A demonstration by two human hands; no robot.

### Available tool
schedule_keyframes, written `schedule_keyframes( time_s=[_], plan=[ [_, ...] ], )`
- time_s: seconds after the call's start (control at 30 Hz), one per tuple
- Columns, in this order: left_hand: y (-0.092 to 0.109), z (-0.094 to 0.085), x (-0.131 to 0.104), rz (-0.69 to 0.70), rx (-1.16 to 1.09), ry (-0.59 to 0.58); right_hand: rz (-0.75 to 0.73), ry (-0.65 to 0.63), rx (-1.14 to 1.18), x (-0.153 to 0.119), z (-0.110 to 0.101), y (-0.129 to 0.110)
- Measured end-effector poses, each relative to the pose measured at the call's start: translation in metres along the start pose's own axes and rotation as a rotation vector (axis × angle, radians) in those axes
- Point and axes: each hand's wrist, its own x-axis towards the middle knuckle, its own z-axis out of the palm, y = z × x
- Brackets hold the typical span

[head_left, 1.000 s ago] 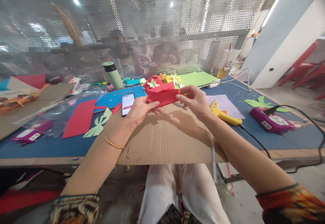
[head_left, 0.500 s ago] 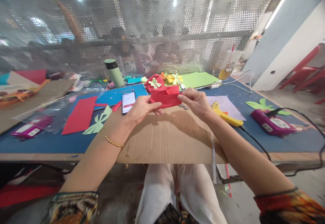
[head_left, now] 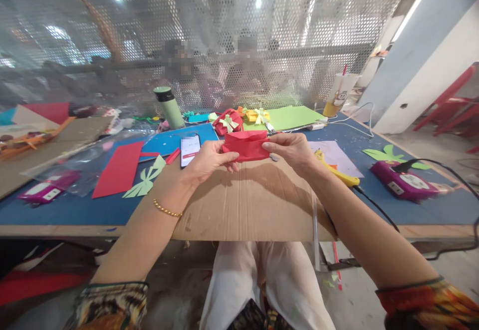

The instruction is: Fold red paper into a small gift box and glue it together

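A folded piece of red paper (head_left: 247,149) is held up between both hands, above a cardboard sheet (head_left: 243,205). Its front layer is a flat band, and a second layer rises behind with a gap along the top. My left hand (head_left: 213,160) pinches its left end, thumb in front. At the right end, my right hand (head_left: 287,149) grips it between thumb and fingers. Just behind stand a red folded paper piece with a pale green bow (head_left: 229,122) and a yellow one with a similar bow (head_left: 258,116).
Left lie a phone (head_left: 190,150), a red paper sheet (head_left: 118,169) and green paper cut-outs (head_left: 145,180). A yellow glue gun (head_left: 339,174) and a purple power strip (head_left: 402,182) are right. A green bottle (head_left: 170,108) and a drink cup (head_left: 340,95) stand at the back.
The red paper has been tilted slightly, so the gap behind its front band shows wider. Both hands keep hold of its ends and have shifted only a little.
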Motion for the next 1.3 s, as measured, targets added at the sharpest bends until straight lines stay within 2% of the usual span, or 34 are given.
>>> schedule_keyframes(
  time_s=[0.3, 0.43, 0.57, 0.67, 0.87, 1.07, 1.3],
  plan=[
    [-0.0022, -0.0009, 0.0006, 0.004, -0.001, 0.006, -0.058, -0.018, -0.071, -0.0004, -0.0009, 0.0048],
    [-0.0021, -0.0012, 0.0006, -0.008, -0.006, 0.023, -0.039, -0.052, 0.026, -0.0002, 0.0043, 0.0037],
    [-0.0015, -0.0020, 0.0009, -0.023, -0.009, 0.032, -0.051, 0.049, 0.032, 0.0012, 0.0063, 0.0064],
    [-0.0020, -0.0023, 0.0012, -0.025, -0.029, 0.028, -0.049, 0.055, -0.037, 0.0025, 0.0055, 0.0091],
    [-0.0019, -0.0021, 0.0005, -0.024, -0.051, 0.016, 0.013, 0.075, -0.008, 0.0025, 0.0055, 0.0079],
    [-0.0019, -0.0037, 0.0007, -0.037, -0.033, -0.020, 0.052, 0.006, 0.038, -0.0001, 0.0015, 0.0015],
    [0.0006, -0.0002, 0.0000, -0.068, -0.075, -0.041, 0.111, 0.047, 0.145, 0.0019, 0.0036, 0.0036]
  ],
)
